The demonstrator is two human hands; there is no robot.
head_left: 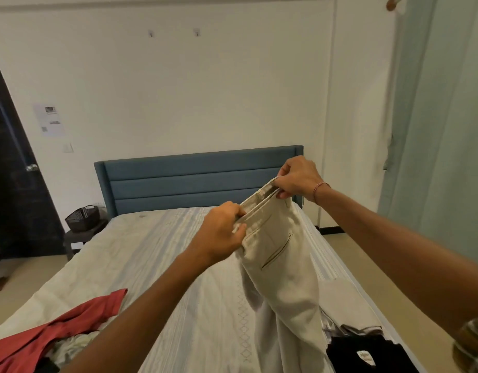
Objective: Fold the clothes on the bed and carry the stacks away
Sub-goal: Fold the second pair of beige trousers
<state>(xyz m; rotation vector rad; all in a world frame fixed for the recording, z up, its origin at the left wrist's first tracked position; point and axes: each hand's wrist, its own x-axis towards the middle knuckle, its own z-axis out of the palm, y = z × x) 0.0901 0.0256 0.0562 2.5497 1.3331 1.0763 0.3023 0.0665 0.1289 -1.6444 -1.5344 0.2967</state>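
Observation:
I hold a pair of beige trousers (282,267) up over the bed (157,251) by the waistband. My left hand (221,232) pinches the near end of the waistband. My right hand (298,179) grips the far end, higher up. The legs hang down toward the mattress. A red garment (71,324) lies crumpled with some pale clothes at the bed's near left. At the near right sits a folded stack (367,351) with a black garment on top, beside a folded beige piece.
A blue padded headboard (200,179) stands against the white wall. A dark basket (83,218) sits on a small side table left of the bed. A dark door (14,184) is at the far left, a pale green curtain (442,130) at the right.

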